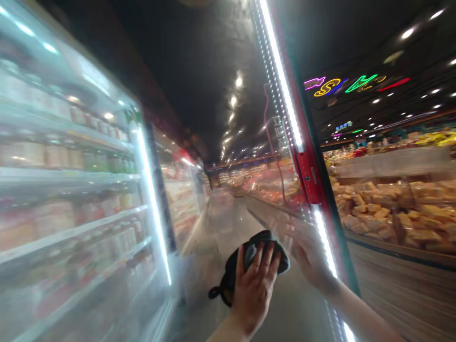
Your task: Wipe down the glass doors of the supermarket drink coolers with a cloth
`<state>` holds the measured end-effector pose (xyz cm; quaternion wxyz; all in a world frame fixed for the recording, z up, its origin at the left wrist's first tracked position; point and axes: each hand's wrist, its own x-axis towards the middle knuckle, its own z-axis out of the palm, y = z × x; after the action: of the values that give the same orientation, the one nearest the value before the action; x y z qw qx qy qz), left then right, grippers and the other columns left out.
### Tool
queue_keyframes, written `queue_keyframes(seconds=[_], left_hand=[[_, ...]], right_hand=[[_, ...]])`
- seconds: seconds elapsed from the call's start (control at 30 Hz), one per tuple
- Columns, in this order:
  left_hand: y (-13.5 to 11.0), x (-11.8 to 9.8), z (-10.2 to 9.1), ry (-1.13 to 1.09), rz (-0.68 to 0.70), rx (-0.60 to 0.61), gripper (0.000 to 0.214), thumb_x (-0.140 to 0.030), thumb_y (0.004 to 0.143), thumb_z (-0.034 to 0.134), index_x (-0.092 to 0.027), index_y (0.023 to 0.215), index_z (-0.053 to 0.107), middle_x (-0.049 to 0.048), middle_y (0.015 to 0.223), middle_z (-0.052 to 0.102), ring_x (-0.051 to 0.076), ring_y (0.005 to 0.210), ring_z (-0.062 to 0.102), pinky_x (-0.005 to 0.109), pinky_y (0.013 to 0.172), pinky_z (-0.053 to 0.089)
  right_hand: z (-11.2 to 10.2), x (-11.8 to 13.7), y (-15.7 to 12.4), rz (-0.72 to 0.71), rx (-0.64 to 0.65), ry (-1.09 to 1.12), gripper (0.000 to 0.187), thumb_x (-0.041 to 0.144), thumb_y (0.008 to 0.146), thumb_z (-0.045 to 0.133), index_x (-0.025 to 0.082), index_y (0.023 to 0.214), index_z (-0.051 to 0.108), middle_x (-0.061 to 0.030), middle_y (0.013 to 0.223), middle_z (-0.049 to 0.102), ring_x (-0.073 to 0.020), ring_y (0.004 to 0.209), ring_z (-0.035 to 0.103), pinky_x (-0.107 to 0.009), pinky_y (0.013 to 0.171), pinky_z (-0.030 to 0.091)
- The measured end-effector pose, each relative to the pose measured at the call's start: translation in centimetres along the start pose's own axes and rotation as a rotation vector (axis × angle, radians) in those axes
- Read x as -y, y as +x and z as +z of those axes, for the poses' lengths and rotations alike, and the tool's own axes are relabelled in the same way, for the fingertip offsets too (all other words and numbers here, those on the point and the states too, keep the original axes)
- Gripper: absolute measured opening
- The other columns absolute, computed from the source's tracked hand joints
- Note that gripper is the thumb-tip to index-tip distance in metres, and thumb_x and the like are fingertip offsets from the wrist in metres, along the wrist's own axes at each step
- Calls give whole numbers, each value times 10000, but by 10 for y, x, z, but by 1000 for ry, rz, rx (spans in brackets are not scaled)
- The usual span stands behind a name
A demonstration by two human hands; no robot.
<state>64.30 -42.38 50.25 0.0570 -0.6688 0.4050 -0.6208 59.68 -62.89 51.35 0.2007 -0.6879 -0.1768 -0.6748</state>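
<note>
My left hand [254,285] presses a dark cloth [245,256] flat against the glass of an open cooler door [270,156], its fingers spread over the cloth. Part of the cloth hangs below the hand. My right hand [309,259] is blurred. It lies with fingers stretched out on the glass beside the door's lit edge [322,237], just right of the cloth, and holds nothing that I can see.
Lit cooler shelves [71,190] full of bottles and packs stand to the left. A red hinge bracket [309,178] sits on the door frame. Beyond it, bins of packaged goods [392,209] run along the right. A shop aisle [228,213] leads ahead under neon signs [356,84].
</note>
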Motion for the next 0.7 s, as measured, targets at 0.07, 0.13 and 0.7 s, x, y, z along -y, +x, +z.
queue_keyframes(seconds=[0.07, 0.13, 0.7], left_hand=[[0, 13, -1, -22, 105, 65, 604, -394, 946, 563, -351, 1533, 426, -25, 1617, 391, 216, 1577, 161, 537, 1302, -20], [4, 32, -8, -6, -93, 98, 677, -377, 930, 584, -346, 1568, 361, -1, 1633, 361, 273, 1548, 260, 576, 1295, 59], [-79, 95, -51, 267, -607, -60, 612, -356, 956, 578, -294, 1544, 420, 86, 1634, 369, 341, 1475, 394, 593, 1240, 245]], right_hand=[[6, 4, 5, -56, 2, 29, 400, 132, 976, 443, 295, 1234, 701, -66, 1283, 695, -241, 1243, 614, -462, 1027, 521], [10, 8, 8, -102, -1, 38, 428, 144, 981, 432, 300, 1293, 678, -64, 1290, 696, -244, 1239, 616, -463, 1034, 512], [50, 60, -38, -252, 90, -52, 474, 163, 969, 461, 271, 1406, 608, -61, 1400, 642, -250, 1325, 556, -452, 1104, 479]])
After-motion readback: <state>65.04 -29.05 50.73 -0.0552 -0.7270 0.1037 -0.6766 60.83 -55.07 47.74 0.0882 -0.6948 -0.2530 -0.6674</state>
